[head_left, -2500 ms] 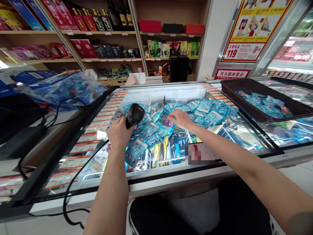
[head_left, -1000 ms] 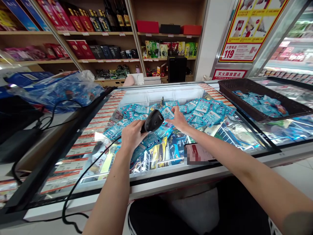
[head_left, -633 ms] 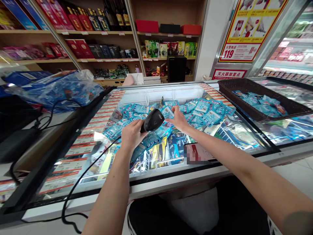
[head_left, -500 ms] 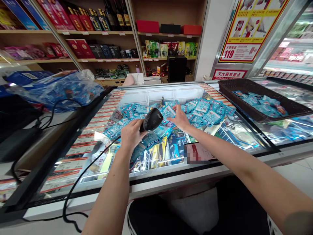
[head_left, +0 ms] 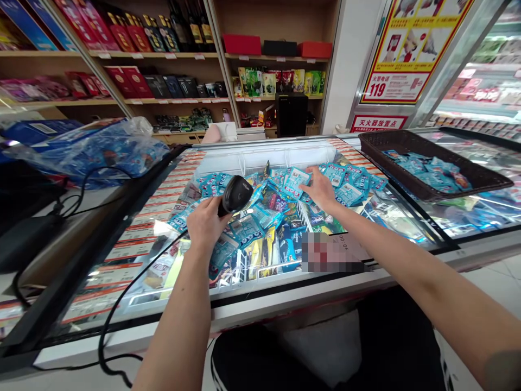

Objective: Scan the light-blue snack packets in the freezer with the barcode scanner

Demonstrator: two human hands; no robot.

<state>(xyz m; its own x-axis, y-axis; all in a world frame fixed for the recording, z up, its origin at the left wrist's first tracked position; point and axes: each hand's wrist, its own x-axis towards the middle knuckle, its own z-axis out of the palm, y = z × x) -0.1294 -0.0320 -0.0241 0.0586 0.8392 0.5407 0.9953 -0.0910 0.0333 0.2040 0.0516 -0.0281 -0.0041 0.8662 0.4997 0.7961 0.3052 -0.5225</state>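
My left hand (head_left: 203, 225) is wrapped round the handle of a black barcode scanner (head_left: 237, 193), whose head points away and to the right. A cable runs from its handle down to the left. My right hand (head_left: 321, 189) pinches the right edge of a small blue snack packet (head_left: 294, 183) with thumb and fingers. Many similar blue packets (head_left: 350, 193) lie scattered on the glass top of a chest freezer (head_left: 232, 153), around both hands. Part of the pile is hidden behind the scanner and my left hand.
A brown basket (head_left: 486, 172) holding more blue packets stands at the right. A phone (head_left: 352, 247), partly blurred, lies beneath my right forearm. Plastic-wrapped blue packages (head_left: 134, 144) and a black cable (head_left: 109, 320) are on the left. Stocked shelves (head_left: 171, 100) stand behind the freezer.
My right hand has moved right and slightly up with the blue packet. My left hand and the scanner have shifted left, away from it. The view has shifted slightly.
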